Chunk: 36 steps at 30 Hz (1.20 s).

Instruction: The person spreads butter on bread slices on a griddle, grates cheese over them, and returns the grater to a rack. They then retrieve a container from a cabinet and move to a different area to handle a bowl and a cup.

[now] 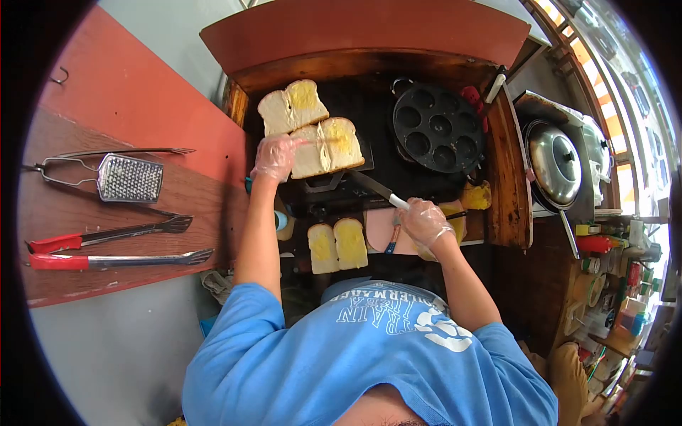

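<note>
My left hand (275,157), in a clear plastic glove, lies at the left edge of the front pair of bread slices (327,148), fingers stretched over it. My gloved right hand (425,221) is closed around the white handle of a knife (375,187). Its dark blade points up and left, with the tip by the lower edge of that bread. Behind lies another pair of bread slices (293,106), the right one smeared yellow. Nearer my body rest two yellow-spread bread slices (337,246). A small blue-handled tool (393,240) lies on a pink board (380,226), near my right hand.
A black round-cupped pan (438,128) sits right on the dark cooking surface. A red-brown wooden guard (366,35) borders the back. On the left board are a grater (130,177) and red-handled tongs (114,245). A lidded pot (554,160) stands at the far right.
</note>
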Each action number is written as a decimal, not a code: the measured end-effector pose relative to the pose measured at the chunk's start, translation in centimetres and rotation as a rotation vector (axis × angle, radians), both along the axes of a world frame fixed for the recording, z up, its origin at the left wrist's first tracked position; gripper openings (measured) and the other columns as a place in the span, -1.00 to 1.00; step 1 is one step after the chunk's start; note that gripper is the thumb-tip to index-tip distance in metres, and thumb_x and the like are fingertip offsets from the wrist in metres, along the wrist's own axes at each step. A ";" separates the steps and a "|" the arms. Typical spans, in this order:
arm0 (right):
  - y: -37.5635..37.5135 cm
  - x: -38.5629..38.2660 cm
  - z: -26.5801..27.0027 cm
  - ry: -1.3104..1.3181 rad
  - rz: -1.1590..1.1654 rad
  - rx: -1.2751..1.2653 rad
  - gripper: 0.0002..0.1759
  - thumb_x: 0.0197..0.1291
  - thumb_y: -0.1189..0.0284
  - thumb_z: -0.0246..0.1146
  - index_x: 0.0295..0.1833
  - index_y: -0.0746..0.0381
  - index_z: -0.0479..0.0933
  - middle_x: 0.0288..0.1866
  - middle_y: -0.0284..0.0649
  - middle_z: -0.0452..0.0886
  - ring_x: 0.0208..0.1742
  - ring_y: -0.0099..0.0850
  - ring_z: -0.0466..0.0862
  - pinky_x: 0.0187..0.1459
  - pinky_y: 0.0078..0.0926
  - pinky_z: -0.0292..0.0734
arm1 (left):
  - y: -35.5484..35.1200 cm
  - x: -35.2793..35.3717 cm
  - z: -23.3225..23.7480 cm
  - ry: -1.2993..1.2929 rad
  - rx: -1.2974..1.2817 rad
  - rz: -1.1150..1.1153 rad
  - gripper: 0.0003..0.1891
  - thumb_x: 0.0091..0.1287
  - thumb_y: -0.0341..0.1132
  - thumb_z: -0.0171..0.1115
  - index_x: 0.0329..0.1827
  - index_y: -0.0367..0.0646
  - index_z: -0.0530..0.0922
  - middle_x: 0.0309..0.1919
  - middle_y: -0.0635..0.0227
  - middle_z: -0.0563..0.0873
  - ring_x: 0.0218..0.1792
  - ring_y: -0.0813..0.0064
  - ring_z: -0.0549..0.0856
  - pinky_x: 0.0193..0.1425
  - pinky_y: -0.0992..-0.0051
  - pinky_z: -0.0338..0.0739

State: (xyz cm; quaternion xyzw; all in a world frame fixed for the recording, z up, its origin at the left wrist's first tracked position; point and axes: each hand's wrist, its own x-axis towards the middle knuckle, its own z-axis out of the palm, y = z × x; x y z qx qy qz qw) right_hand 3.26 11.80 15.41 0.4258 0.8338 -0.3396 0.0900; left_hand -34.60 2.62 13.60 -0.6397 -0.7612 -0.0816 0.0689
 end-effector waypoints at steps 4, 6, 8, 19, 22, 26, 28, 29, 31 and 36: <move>0.2 0.4 0.8 0.005 -0.001 -0.006 -0.57 0.36 0.17 0.15 -0.03 0.35 0.65 -0.09 0.25 0.71 0.02 0.19 0.71 0.13 0.03 0.59 | 2.6 -1.3 -1.4 0.026 0.083 0.107 -0.69 0.35 -0.40 0.15 -0.08 0.24 0.82 -0.38 0.18 0.70 -0.29 0.13 0.73 -0.14 0.17 0.62; 0.6 0.3 0.1 0.014 -0.004 0.008 -0.57 0.36 0.17 0.15 -0.03 0.36 0.66 -0.08 0.24 0.71 0.03 0.19 0.70 0.14 0.02 0.59 | 3.1 -0.2 -1.9 -0.018 0.039 0.114 -0.72 0.42 -0.31 0.12 -0.09 0.25 0.82 -0.34 0.16 0.71 -0.25 0.10 0.73 -0.11 0.13 0.62; 0.8 0.2 -0.4 0.030 -0.005 0.021 -0.57 0.36 0.18 0.15 -0.03 0.36 0.66 -0.07 0.24 0.71 0.04 0.19 0.70 0.15 0.01 0.58 | 1.8 0.7 -1.7 -0.029 0.023 0.045 -0.74 0.43 -0.30 0.13 -0.10 0.23 0.82 -0.35 0.16 0.71 -0.25 0.10 0.73 -0.11 0.11 0.61; 1.4 -0.1 0.9 -0.002 -0.023 -0.059 -0.56 0.32 0.22 0.15 0.01 0.37 0.67 -0.01 0.25 0.70 0.08 0.17 0.69 0.20 -0.03 0.57 | 0.8 -0.8 -1.0 0.084 0.205 0.091 -0.79 0.38 -0.28 0.18 -0.18 0.16 0.80 -0.40 0.24 0.70 -0.27 0.13 0.71 -0.15 0.12 0.57; 1.5 -0.3 1.3 -0.012 -0.027 -0.028 -0.57 0.32 0.22 0.15 -0.01 0.38 0.67 -0.03 0.25 0.70 0.05 0.17 0.70 0.17 -0.02 0.59 | -2.0 1.7 -1.5 0.051 0.099 0.122 -0.79 0.37 -0.27 0.18 -0.18 0.16 0.81 -0.38 0.24 0.70 -0.23 0.14 0.71 -0.13 0.13 0.57; 1.6 0.0 1.1 0.020 0.000 -0.012 -0.57 0.31 0.23 0.16 -0.02 0.40 0.67 -0.06 0.25 0.71 0.02 0.17 0.72 0.15 -0.01 0.60 | -4.2 3.3 -1.4 -0.136 0.105 0.020 -0.82 0.36 -0.24 0.22 -0.19 0.12 0.80 -0.37 0.22 0.71 -0.23 0.13 0.71 -0.12 0.10 0.57; 1.7 0.0 0.9 0.015 0.018 0.007 -0.56 0.31 0.23 0.16 -0.04 0.42 0.67 -0.08 0.26 0.71 0.00 0.17 0.72 0.14 -0.01 0.61 | -2.4 2.5 -1.8 -0.132 0.101 0.139 -0.82 0.38 -0.24 0.22 -0.18 0.11 0.81 -0.36 0.21 0.71 -0.24 0.12 0.71 -0.12 0.11 0.59; 1.7 0.0 1.0 0.022 0.017 0.005 -0.56 0.31 0.23 0.16 -0.04 0.42 0.67 -0.08 0.26 0.71 0.00 0.17 0.72 0.14 -0.01 0.61 | -1.0 1.9 -2.0 -0.134 0.102 0.261 -0.82 0.39 -0.24 0.22 -0.18 0.10 0.81 -0.36 0.20 0.72 -0.24 0.12 0.72 -0.11 0.12 0.60; 1.6 -0.1 1.5 0.005 0.009 0.019 -0.55 0.32 0.22 0.15 -0.05 0.43 0.67 -0.09 0.26 0.71 -0.01 0.16 0.73 0.13 -0.03 0.62 | 1.2 1.4 -2.0 -0.095 0.141 0.288 -0.79 0.43 -0.25 0.18 -0.14 0.08 0.81 -0.36 0.20 0.73 -0.26 0.11 0.72 -0.11 0.15 0.61; 2.1 -0.5 2.1 0.007 -0.020 0.001 -0.55 0.33 0.22 0.16 -0.01 0.43 0.67 -0.05 0.27 0.70 0.04 0.16 0.72 0.18 -0.05 0.60 | -0.5 3.4 -2.0 -0.016 0.078 0.058 -0.75 0.35 -0.35 0.17 -0.16 0.21 0.82 -0.29 0.29 0.75 -0.22 0.19 0.74 -0.10 0.16 0.62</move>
